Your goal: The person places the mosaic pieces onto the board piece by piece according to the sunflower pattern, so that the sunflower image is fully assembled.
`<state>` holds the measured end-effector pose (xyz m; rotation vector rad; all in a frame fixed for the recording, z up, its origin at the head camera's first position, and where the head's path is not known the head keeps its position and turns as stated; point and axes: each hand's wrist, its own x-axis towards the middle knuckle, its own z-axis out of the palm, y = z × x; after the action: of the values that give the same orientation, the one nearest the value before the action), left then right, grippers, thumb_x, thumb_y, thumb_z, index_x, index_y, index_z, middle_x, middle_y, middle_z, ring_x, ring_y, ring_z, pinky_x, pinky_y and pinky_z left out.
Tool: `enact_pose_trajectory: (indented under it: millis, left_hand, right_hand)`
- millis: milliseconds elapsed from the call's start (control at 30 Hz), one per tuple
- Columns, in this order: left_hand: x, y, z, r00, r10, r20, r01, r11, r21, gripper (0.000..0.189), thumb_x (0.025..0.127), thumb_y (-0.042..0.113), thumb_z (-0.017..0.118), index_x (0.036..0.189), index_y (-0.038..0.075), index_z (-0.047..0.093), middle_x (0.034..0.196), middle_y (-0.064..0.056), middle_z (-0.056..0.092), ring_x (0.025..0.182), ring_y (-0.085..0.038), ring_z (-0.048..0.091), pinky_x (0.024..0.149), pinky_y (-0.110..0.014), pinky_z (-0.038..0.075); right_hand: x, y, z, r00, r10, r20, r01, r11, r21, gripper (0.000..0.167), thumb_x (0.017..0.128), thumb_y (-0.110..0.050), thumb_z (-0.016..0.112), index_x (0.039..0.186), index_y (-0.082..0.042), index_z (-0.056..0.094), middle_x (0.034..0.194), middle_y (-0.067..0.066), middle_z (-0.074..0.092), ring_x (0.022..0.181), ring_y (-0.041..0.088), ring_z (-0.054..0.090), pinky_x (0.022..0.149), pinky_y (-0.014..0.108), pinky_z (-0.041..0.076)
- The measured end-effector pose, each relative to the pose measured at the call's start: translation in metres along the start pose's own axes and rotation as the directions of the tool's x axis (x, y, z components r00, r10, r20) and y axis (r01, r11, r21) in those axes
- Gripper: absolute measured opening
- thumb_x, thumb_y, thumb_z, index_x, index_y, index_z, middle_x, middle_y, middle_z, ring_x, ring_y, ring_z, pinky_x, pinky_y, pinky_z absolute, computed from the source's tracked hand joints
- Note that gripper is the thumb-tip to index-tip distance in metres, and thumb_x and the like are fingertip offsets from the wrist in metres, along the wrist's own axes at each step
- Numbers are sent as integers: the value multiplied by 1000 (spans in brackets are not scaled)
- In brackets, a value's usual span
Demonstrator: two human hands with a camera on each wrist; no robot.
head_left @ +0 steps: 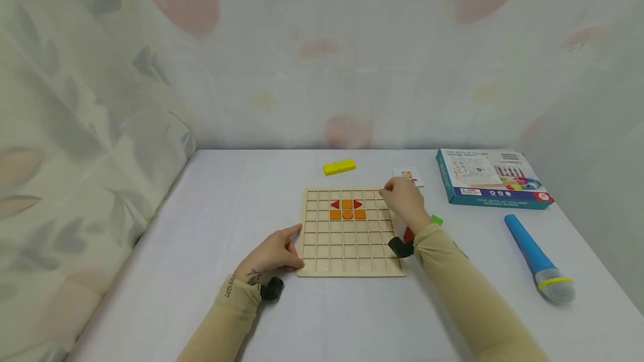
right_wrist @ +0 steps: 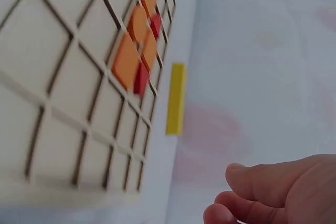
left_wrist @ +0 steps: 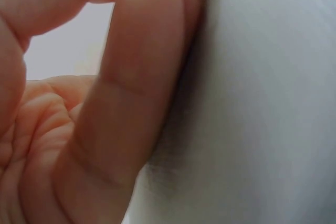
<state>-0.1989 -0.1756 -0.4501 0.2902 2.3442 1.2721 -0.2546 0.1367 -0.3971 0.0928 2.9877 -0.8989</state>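
Head view: the grid board point(head_left: 349, 238) lies on the desk point(head_left: 362, 317); left hand point(head_left: 271, 251), thumb and forefinger spread, touches its left edge; right hand point(head_left: 406, 199) curls near its far-right corner, any pinch unclear.

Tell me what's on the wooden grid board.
The wooden grid board carries three orange squares, an orange circle and two red triangles. Cells beneath them are covered; in the head view, the right hand hides the board's far right corner.

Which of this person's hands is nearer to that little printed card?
Right. The right hand is just in front of the card, by the far right corner of the board; the left hand is farther, at the board's left edge.
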Motion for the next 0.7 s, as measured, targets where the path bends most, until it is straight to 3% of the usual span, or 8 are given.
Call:
enact_pose_trajectory:
  millis: [100,367,533,700]
  left_hand:
    - [-1,1,0,1000,-3,0,3,1000,10,93,66,0,76,145,3,27,63,-6,58,51,-13,53,50,-25,41]
    - [1,2,-1,999,-43,-19,44,999,28,94,66,1,76,146,5,26,63,-5,58,51,-14,54,50,-25,42]
    - [1,2,0,999,-50,-20,50,999,19,94,66,1,76,146,5,26,62,-5,58,50,-13,53,50,-25,42]
    - [1,2,1,999,-43,-12,44,999,9,94,66,2,76,146,4,26,62,-5,58,50,-13,53,49,-25,43]
  right_hand:
    - [-2,15,-16,1000,24,-14,-24,1000,-7,30,90,-27,56,105,-2,66,105,15,65,81,26,59,59,32,44]
    - [-20,47,-41,991,137,5,-137,991,11,33,90,-27,56,106,1,60,99,18,59,80,27,51,65,33,43]
    - [-33,64,-45,980,191,57,-190,981,-27,35,88,-26,59,106,4,60,95,20,61,78,28,53,65,35,45]
    - [-44,83,-40,951,270,153,-261,962,-74,35,86,-26,63,103,4,61,87,16,61,78,26,52,64,35,43]
